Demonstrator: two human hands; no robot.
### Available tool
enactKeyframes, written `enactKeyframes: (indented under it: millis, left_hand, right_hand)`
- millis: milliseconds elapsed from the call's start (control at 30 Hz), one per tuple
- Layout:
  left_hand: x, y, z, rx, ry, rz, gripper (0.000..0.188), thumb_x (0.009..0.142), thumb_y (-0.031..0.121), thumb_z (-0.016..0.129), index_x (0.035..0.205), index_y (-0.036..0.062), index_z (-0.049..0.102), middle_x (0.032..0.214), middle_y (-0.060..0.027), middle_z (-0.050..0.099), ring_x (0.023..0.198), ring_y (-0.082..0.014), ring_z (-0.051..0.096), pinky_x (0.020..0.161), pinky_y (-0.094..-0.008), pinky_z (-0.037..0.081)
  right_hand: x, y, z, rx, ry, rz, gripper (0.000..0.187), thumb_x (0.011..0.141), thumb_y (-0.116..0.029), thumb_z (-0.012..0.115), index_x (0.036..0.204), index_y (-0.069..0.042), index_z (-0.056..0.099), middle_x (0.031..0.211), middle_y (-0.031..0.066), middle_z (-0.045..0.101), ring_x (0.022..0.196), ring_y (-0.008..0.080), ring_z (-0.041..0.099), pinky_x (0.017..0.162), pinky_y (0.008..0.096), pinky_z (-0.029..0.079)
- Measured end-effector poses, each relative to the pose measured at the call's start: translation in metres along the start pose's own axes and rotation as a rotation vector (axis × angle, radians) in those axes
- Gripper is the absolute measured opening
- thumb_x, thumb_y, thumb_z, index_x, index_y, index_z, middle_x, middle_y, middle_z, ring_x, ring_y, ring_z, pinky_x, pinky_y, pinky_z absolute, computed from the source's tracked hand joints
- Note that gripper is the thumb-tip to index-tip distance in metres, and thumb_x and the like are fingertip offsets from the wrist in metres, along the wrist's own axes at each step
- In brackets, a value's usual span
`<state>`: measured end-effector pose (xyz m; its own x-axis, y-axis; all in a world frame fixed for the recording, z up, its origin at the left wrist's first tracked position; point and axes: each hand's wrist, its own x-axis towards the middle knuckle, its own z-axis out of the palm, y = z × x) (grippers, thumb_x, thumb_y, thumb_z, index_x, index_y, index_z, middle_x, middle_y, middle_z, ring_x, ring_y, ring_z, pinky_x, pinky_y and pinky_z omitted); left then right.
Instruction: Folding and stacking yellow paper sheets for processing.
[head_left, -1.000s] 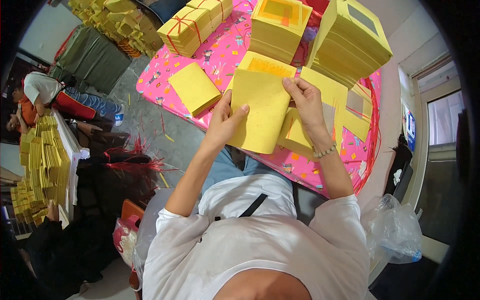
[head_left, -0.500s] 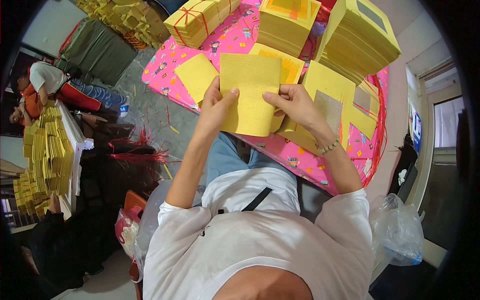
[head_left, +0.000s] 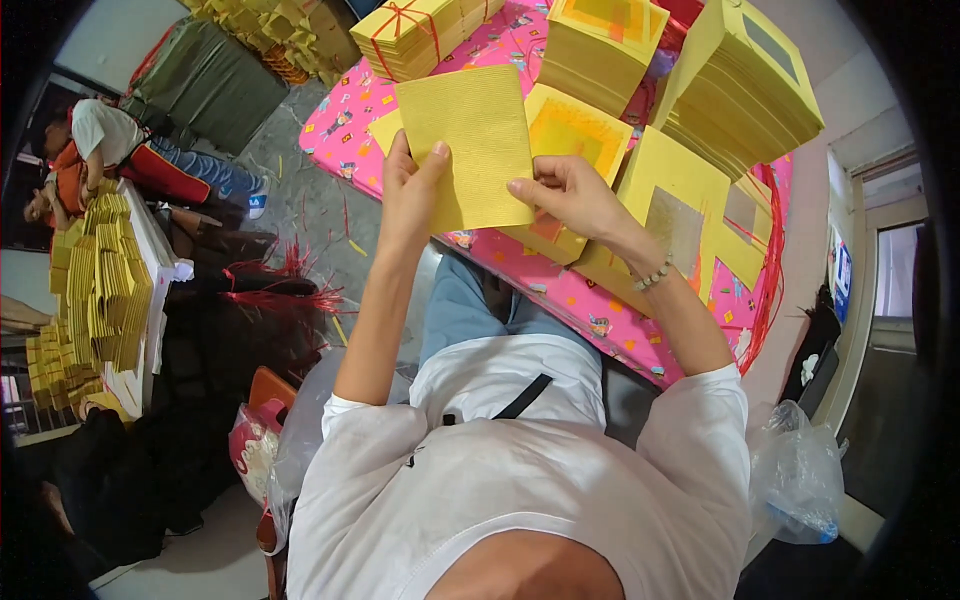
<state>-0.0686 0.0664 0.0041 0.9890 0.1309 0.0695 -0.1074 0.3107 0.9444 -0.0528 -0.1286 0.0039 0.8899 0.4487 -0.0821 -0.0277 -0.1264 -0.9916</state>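
A yellow sheet of joss paper (head_left: 466,140) is held up over the near edge of the table, its ribbed plain side facing me. My left hand (head_left: 412,185) grips its left edge, thumb on top and fingers behind. On the right edge, my right hand (head_left: 570,195) pinches it between thumb and curled fingers. Whether it is one sheet or a few together, I cannot tell. Behind my right hand lies a pile of yellow joss paper with an orange print (head_left: 575,130). Another yellow sheet (head_left: 385,128) shows partly beside my left hand.
Tall joss paper stacks (head_left: 735,85) stand at the back right, near a red-tied bundle (head_left: 410,40). Red string (head_left: 770,270) hangs over the right edge of the pink patterned tablecloth (head_left: 620,335). A person (head_left: 105,135) bends beside another table with yellow paper at left.
Both hands have raised the sheet away from me and slightly left, and it is now tilted. The view has shifted a little.
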Motion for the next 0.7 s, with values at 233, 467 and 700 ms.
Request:
enactKeyframes:
  millis: [233, 467, 700]
  left_hand:
    - [0.015, -0.003, -0.010, -0.061, 0.112, 0.081, 0.029, 0.089, 0.000, 0.050, 0.118, 0.0002, 0.046, 0.111, -0.0112, 0.060, 0.097, -0.0166, 0.060, 0.083, -0.0297, 0.048]
    - [0.039, -0.014, -0.034, -0.059, 0.187, 0.031, 0.028, 0.091, 0.002, 0.049, 0.119, -0.0005, 0.046, 0.112, -0.0113, 0.060, 0.099, -0.0185, 0.059, 0.086, -0.0313, 0.047]
    - [0.085, -0.056, -0.089, -0.039, 0.318, -0.071, 0.029, 0.091, 0.003, 0.048, 0.119, -0.0039, 0.047, 0.112, -0.0135, 0.060, 0.098, -0.0220, 0.060, 0.085, -0.0328, 0.048]
  right_hand:
    - [0.017, 0.000, 0.010, -0.065, -0.013, 0.005, 0.030, 0.087, -0.025, 0.061, 0.092, 0.004, 0.062, 0.070, 0.0024, 0.060, 0.060, 0.0069, 0.055, 0.056, 0.0245, 0.049]
    - [0.014, -0.007, 0.001, -0.101, 0.010, 0.017, 0.027, 0.091, -0.025, 0.057, 0.108, -0.004, 0.058, 0.093, -0.0009, 0.058, 0.085, 0.0064, 0.055, 0.071, 0.0233, 0.049]
    - [-0.014, 0.005, -0.042, -0.190, 0.151, 0.016, 0.025, 0.089, -0.016, 0.058, 0.107, 0.000, 0.060, 0.096, 0.0042, 0.063, 0.088, 0.0106, 0.058, 0.078, 0.0249, 0.047]
